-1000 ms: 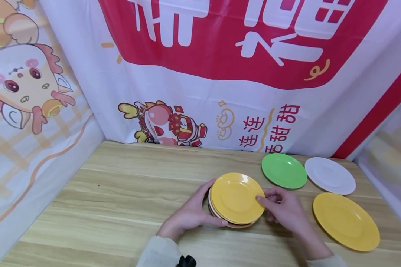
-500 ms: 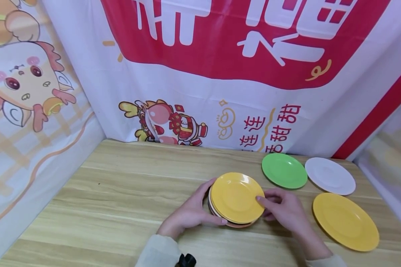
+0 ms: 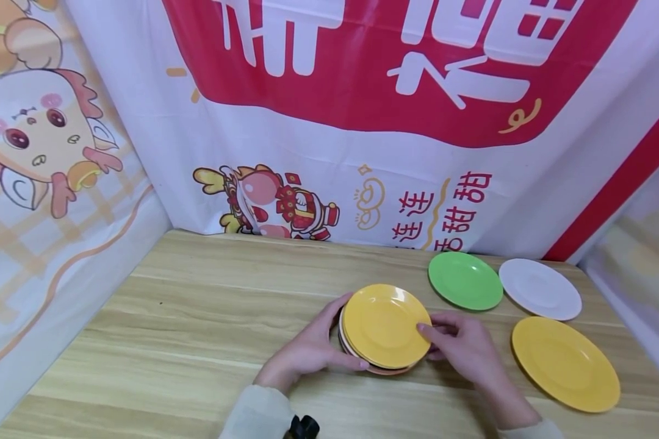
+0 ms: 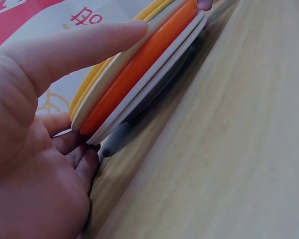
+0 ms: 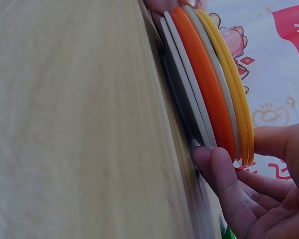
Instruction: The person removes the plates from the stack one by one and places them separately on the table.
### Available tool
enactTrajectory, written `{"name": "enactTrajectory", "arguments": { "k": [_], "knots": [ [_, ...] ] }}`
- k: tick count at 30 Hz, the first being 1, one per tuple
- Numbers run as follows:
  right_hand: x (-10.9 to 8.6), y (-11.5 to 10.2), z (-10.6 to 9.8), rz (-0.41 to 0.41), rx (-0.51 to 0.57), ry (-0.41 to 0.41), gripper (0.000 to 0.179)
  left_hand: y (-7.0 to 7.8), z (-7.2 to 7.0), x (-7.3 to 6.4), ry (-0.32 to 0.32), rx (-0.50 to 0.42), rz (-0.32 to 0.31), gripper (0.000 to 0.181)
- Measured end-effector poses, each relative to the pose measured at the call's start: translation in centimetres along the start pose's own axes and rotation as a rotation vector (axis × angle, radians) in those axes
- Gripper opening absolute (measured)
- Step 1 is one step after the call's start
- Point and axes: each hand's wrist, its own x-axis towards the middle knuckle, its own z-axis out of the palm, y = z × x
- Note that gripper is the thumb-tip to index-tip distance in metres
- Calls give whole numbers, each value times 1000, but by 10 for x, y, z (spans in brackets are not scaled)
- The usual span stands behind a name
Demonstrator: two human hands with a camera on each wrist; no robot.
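Note:
A stack of small plates (image 3: 387, 326) stands on the wooden table in the head view, with a yellow plate on top. From the side, the right wrist view shows yellow rims uppermost, then a beige rim, an orange plate (image 5: 204, 74) and pale rims below; the bottom is in shadow. My left hand (image 3: 310, 347) grips the stack's left side, its thumb (image 4: 89, 47) along the near rims and its fingers round the far side. On the right, my right hand (image 3: 464, 344) holds the stack's edge, thumb on the top yellow plate and fingertips (image 5: 222, 164) at the lower rims.
To the right lie a green plate (image 3: 465, 280), a white plate (image 3: 540, 289) and a larger yellow plate (image 3: 565, 364), each flat on the table (image 3: 198, 329). A printed red and white cloth (image 3: 329, 122) hangs behind the table, and more cloth borders both sides.

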Motion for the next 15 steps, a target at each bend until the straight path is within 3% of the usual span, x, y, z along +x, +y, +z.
{"name": "enactTrajectory", "arguments": {
  "k": [15],
  "knots": [
    [-4,-3,10,-21,6,-12,48,5,-17,-5,-48,74,-21,121]
  ]
}}
